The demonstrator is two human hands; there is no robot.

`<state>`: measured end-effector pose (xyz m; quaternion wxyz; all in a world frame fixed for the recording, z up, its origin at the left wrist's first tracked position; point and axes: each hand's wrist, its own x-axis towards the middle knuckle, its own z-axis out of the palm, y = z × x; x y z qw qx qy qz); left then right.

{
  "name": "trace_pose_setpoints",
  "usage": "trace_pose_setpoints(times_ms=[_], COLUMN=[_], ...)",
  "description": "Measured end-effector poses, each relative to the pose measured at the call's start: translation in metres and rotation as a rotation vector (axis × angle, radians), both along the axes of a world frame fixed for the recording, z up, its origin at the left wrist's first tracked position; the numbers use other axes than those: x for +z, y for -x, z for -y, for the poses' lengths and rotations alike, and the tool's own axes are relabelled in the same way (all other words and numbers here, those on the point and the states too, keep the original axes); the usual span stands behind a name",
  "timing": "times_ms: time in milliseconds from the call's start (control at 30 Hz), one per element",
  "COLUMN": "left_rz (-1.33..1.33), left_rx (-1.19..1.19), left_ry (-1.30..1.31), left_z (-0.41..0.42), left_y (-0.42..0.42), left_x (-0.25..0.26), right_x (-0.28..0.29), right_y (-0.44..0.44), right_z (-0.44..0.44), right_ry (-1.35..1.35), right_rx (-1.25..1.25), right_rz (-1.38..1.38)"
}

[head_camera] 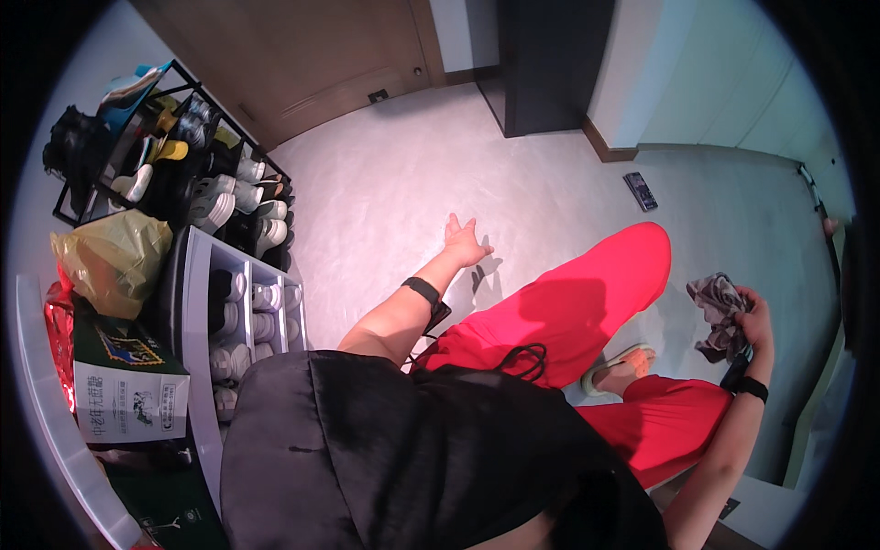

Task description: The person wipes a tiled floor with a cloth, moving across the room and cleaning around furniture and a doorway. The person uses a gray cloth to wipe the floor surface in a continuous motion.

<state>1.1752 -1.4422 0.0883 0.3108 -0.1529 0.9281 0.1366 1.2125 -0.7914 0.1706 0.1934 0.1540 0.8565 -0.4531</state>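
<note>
My left hand (467, 243) is stretched out over the pale floor (385, 179), fingers spread, holding nothing. At the right, my right hand (755, 317) grips a crumpled, patterned grey-brown cloth (718, 313), which hangs beside my knee. Both wrists wear dark bands with a small dark device near each. Red trousers (550, 302) cover my bent legs, and one foot shows in an orange and pale slipper (627, 364). A smartphone (641, 191) lies on the floor beyond my knee.
At the left stand a black metal shoe rack (103, 189) and a white shoe cabinet (199, 275) with shoes. A yellowish plastic bag (120, 258) and a green box with writing (127, 385) are beside them. Ahead are a brown door (330, 55) and a dark cabinet (557, 69).
</note>
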Motion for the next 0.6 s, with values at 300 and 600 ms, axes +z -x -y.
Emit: trace_pose_setpoints(times_ms=[300, 600], left_rz=[-0.04, -0.087], left_rx=[0.23, 0.584], left_ry=[0.025, 0.067], left_z=[0.07, 0.182], left_y=[-0.012, -0.104], left_x=[0.015, 0.023], right_x=[-0.021, -0.073], right_y=[0.065, 0.177], right_z=[0.029, 0.189], right_ry=[-0.047, 0.0], right_rx=[0.154, 0.47], right_rz=[-0.021, 0.0])
